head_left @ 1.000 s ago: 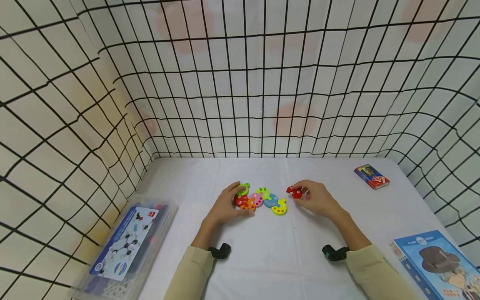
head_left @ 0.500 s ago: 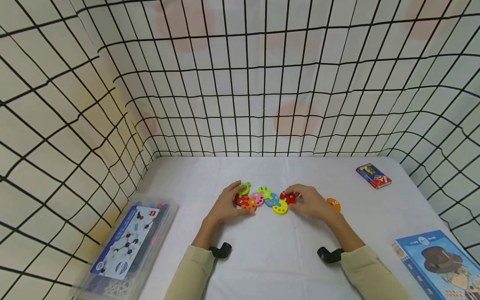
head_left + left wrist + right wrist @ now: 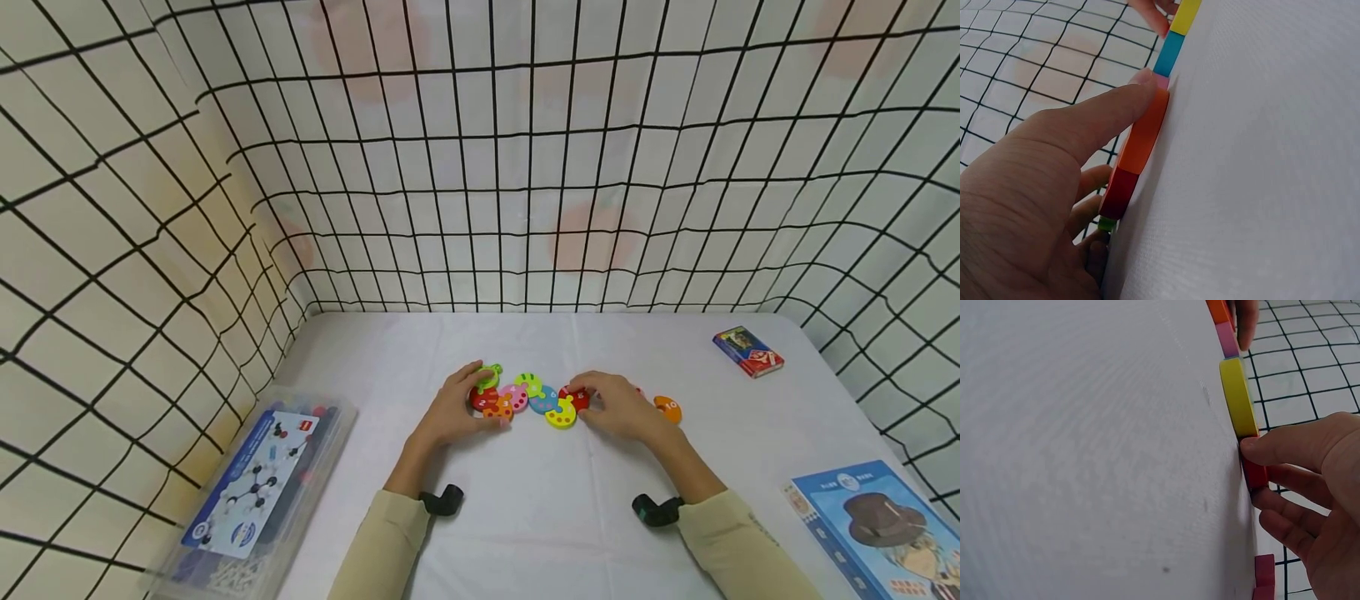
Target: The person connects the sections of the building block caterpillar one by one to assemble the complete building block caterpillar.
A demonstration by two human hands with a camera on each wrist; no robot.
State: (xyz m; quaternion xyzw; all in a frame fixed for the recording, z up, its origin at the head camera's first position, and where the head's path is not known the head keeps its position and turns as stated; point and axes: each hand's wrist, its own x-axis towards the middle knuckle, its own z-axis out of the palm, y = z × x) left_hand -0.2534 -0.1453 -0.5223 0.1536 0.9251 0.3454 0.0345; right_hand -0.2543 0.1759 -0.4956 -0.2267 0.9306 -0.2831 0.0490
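A wavy row of flat, numbered toy puzzle pieces lies on the white cloth. My left hand point(image 3: 452, 411) holds its left end, fingers curled round the green head piece point(image 3: 491, 379) and red piece point(image 3: 482, 401). In the left wrist view, the thumb lies along the edge by the orange piece point(image 3: 1145, 134). Pink, striped green and blue pieces point(image 3: 543, 402) follow to the right, then a yellow piece point(image 3: 561, 415). At the right end my right hand point(image 3: 621, 407) pinches a red piece point(image 3: 1255, 470), which touches the yellow piece point(image 3: 1239, 397) in the right wrist view.
Past my right hand lie an orange piece marked 10 point(image 3: 667, 408) and a pink piece point(image 3: 1265, 572). A small card box point(image 3: 748, 352) sits back right, a blue picture box point(image 3: 870, 525) front right. A clear plastic case point(image 3: 262, 492) stands left. Black netting point(image 3: 517, 192) surrounds the table.
My right hand has brought the red piece left and down against the yellow piece, uncovering the orange 10 piece behind it. The left hand has stayed in place.
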